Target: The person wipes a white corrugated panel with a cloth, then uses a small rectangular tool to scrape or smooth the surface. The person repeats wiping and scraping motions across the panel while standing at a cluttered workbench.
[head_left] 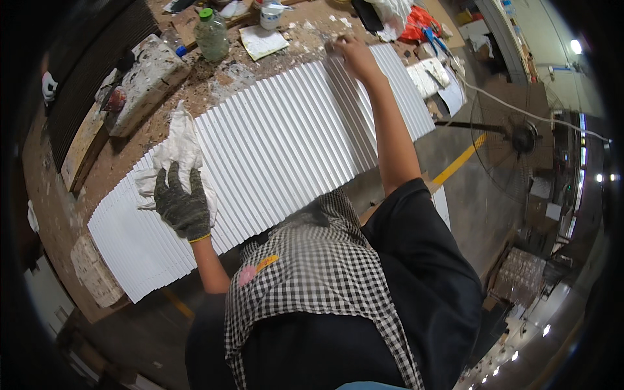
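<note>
The left hand [184,207], in a dark knitted work glove, lies flat with fingers spread, pressing a crumpled white rag [174,156] onto the near-left part of a long white fluted panel [279,149]. The bare right hand [351,55] reaches to the panel's far edge, fingertips pinched on something too small to tell. The ribbed, matte panel runs lengthwise from lower left to upper right across a plaster-spattered workbench [214,84]; a green-capped plastic bottle [212,35] stands beyond its far edge.
</note>
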Demonstrator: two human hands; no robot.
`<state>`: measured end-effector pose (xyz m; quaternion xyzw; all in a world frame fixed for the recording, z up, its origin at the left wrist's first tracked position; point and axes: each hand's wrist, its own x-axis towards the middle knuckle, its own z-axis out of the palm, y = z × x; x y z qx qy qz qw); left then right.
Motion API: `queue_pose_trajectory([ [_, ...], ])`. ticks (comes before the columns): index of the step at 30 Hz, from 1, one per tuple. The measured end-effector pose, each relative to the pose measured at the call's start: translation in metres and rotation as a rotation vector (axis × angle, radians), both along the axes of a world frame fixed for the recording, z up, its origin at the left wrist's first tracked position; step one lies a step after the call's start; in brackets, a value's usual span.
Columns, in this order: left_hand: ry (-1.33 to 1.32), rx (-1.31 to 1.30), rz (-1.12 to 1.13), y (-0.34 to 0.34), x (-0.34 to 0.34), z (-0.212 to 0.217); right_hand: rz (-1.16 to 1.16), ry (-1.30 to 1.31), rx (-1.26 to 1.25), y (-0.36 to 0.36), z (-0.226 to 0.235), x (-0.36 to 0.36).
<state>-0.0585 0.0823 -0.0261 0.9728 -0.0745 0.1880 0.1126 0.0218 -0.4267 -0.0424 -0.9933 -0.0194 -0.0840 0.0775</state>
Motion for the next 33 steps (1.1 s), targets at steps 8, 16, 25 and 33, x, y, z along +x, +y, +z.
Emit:
queue_pose_trajectory([
  [8,-0.017,-0.013,-0.039,0.003,0.002,-0.011,0.036,-0.013,0.104,0.019,0.005,-0.095],
  [16,0.049,0.034,0.003,0.002,0.0,-0.01,-0.269,0.161,0.158,0.064,0.061,-0.342],
  [25,0.065,0.069,-0.009,0.007,0.005,-0.017,-0.421,-0.081,0.176,0.097,0.057,-0.319],
  [33,0.086,0.078,0.035,0.006,0.003,-0.015,-0.487,0.028,0.228,0.078,0.071,-0.328],
])
